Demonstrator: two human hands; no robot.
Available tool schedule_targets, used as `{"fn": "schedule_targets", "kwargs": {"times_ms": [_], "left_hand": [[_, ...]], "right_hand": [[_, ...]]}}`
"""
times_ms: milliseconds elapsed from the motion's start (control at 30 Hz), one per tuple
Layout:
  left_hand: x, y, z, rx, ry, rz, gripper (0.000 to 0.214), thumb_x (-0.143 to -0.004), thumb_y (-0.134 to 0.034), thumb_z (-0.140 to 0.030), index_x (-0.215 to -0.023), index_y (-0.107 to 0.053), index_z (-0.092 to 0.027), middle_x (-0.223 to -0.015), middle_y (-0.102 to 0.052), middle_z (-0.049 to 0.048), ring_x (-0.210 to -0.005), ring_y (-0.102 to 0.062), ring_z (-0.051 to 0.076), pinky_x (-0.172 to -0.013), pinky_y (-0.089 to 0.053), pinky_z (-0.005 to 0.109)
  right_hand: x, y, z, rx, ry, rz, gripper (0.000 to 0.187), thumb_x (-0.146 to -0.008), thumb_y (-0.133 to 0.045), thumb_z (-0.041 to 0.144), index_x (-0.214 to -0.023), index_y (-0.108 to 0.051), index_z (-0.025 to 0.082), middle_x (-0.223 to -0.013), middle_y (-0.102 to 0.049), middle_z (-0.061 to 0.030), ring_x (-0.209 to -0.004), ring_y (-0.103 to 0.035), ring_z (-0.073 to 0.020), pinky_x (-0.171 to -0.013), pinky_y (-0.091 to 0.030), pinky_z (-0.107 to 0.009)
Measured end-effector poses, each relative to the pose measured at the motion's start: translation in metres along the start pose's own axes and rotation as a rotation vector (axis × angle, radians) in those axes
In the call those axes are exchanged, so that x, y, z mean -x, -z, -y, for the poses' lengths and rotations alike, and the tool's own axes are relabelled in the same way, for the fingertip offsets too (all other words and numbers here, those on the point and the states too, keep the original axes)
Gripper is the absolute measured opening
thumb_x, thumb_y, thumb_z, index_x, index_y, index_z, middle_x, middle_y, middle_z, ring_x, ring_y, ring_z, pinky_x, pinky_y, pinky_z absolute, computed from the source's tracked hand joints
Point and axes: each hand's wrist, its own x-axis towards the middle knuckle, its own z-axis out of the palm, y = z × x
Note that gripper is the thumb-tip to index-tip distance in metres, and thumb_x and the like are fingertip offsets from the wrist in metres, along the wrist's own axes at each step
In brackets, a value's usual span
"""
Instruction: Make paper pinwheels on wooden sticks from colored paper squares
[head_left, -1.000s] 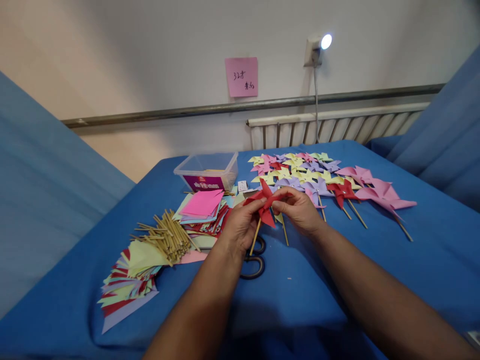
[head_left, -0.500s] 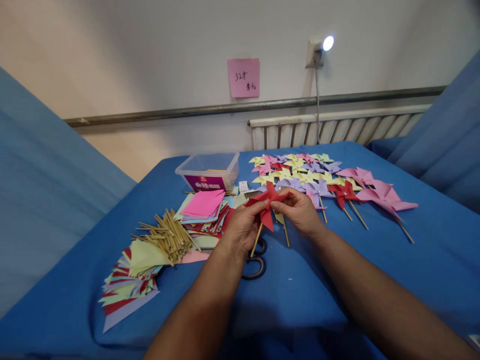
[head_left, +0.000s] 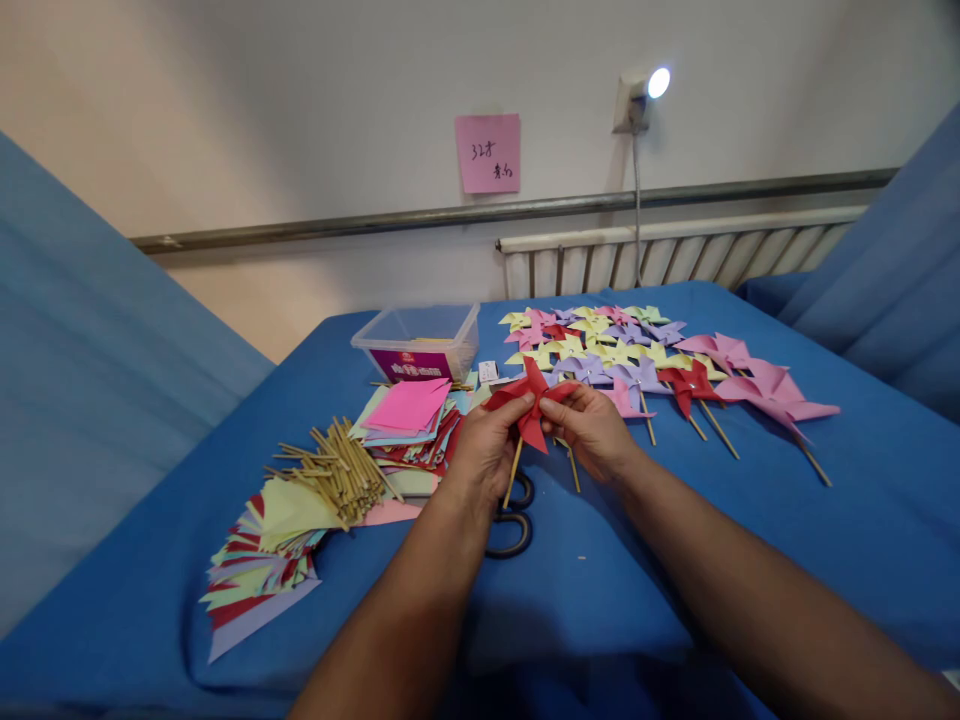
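A red paper pinwheel [head_left: 534,428] on a thin stick is held up above the table between both hands. My left hand [head_left: 487,445] is closed on its left side, thumb near the centre, with the stick slanting down beside the fingers. My right hand [head_left: 592,425] pinches the pinwheel from the right, thumb also close to the centre. Fingertips behind the paper are hidden. Below the hands lie black-handled scissors [head_left: 511,536], partly covered by the left hand. Beyond the hands, finished-looking pinwheels [head_left: 637,375] in several colours lie in rows.
On the blue-covered table [head_left: 645,620], a pile of short sticks [head_left: 341,475] lies left, beside stacked coloured paper squares [head_left: 409,408] and fanned cut paper [head_left: 259,580]. A clear plastic box [head_left: 416,345] stands behind. A small white box [head_left: 487,372] sits near it. Blue curtains [head_left: 97,380] flank the table.
Both hands keep hold of the red pinwheel. It has tilted slightly and the right fingers have shifted a little closer to its centre.
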Motion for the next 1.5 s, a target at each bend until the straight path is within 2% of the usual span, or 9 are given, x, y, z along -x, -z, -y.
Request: {"fn": "schedule_targets", "kwargs": {"times_ms": [200, 433, 633, 967, 1067, 1233, 1367, 1500], "left_hand": [[-0.0018, 0.0015, 0.0006, 0.004, 0.052, 0.007, 0.021, -0.063, -0.078, -0.009, -0.083, -0.070, -0.010, -0.072, -0.073, 0.0047, -0.061, -0.067, 0.015, -0.062, -0.055, 0.024], [-0.0052, 0.0052, 0.0016, -0.017, 0.154, 0.085, 0.015, -0.073, -0.070, -0.011, -0.088, -0.070, -0.008, -0.073, -0.073, 0.0090, -0.058, -0.067, 0.016, -0.058, -0.054, 0.025], [-0.0018, 0.0025, 0.0014, -0.032, 0.093, 0.060, 0.018, -0.070, -0.073, -0.009, -0.087, -0.071, -0.010, -0.076, -0.074, 0.0074, -0.065, -0.069, 0.016, -0.067, -0.054, 0.025], [-0.0058, 0.0040, -0.0006, 0.018, -0.022, -0.064, 0.019, -0.067, -0.076, -0.008, -0.085, -0.073, -0.012, -0.083, -0.076, 0.0049, -0.076, -0.069, 0.015, -0.077, -0.054, 0.024], [-0.0063, 0.0035, -0.0010, 0.037, -0.033, -0.082, 0.017, -0.068, -0.076, -0.008, -0.085, -0.074, -0.011, -0.082, -0.076, 0.0049, -0.073, -0.069, 0.014, -0.077, -0.053, 0.023], [-0.0066, 0.0042, 0.0011, 0.018, -0.019, -0.076, 0.017, -0.066, -0.078, -0.009, -0.082, -0.073, -0.011, -0.081, -0.076, 0.0054, -0.071, -0.069, 0.014, -0.075, -0.053, 0.024], [-0.0061, 0.0043, 0.0022, 0.009, -0.015, -0.069, 0.019, -0.065, -0.078, -0.009, -0.083, -0.073, -0.011, -0.084, -0.076, 0.0065, -0.076, -0.070, 0.017, -0.079, -0.053, 0.026], [-0.0052, 0.0028, 0.0003, 0.012, -0.033, -0.073, 0.019, -0.065, -0.077, -0.009, -0.083, -0.074, -0.011, -0.081, -0.076, 0.0066, -0.073, -0.069, 0.016, -0.076, -0.053, 0.026]], "right_hand": [[-0.0001, 0.0010, -0.0003, -0.078, -0.041, 0.023, 0.031, -0.062, -0.087, 0.037, -0.077, -0.066, 0.019, -0.069, -0.066, 0.0030, -0.053, -0.054, -0.0077, -0.054, -0.049, -0.022], [0.0004, 0.0003, 0.0041, -0.139, -0.058, 0.016, 0.036, -0.064, -0.084, 0.047, -0.075, -0.063, 0.021, -0.066, -0.062, 0.0050, -0.051, -0.050, -0.0068, -0.050, -0.043, -0.020], [-0.0002, 0.0010, 0.0054, -0.111, -0.046, -0.020, 0.033, -0.066, -0.084, 0.043, -0.074, -0.061, 0.020, -0.060, -0.060, 0.0060, -0.046, -0.046, -0.0057, -0.044, -0.036, -0.019], [-0.0014, 0.0032, 0.0045, -0.195, -0.027, -0.040, 0.031, -0.069, -0.082, 0.046, -0.077, -0.067, 0.020, -0.068, -0.065, 0.0032, -0.051, -0.049, -0.0063, -0.049, -0.042, -0.020], [-0.0033, 0.0047, 0.0028, -0.177, 0.007, -0.039, 0.030, -0.069, -0.083, 0.045, -0.080, -0.068, 0.021, -0.072, -0.066, 0.0028, -0.052, -0.050, -0.0064, -0.050, -0.043, -0.020], [-0.0056, 0.0044, 0.0013, -0.099, 0.086, -0.059, 0.027, -0.069, -0.083, 0.040, -0.073, -0.065, 0.021, -0.058, -0.057, 0.0058, -0.048, -0.047, -0.0062, -0.046, -0.038, -0.019], [-0.0053, 0.0046, 0.0026, -0.062, 0.110, -0.095, 0.029, -0.070, -0.082, 0.041, -0.069, -0.062, 0.020, -0.057, -0.056, 0.0058, -0.046, -0.046, -0.0064, -0.046, -0.037, -0.021], [-0.0028, 0.0047, 0.0068, -0.093, 0.090, -0.059, 0.028, -0.076, -0.075, 0.046, -0.084, -0.067, 0.021, -0.065, -0.060, 0.0040, -0.049, -0.050, -0.0071, -0.048, -0.040, -0.021]]}}
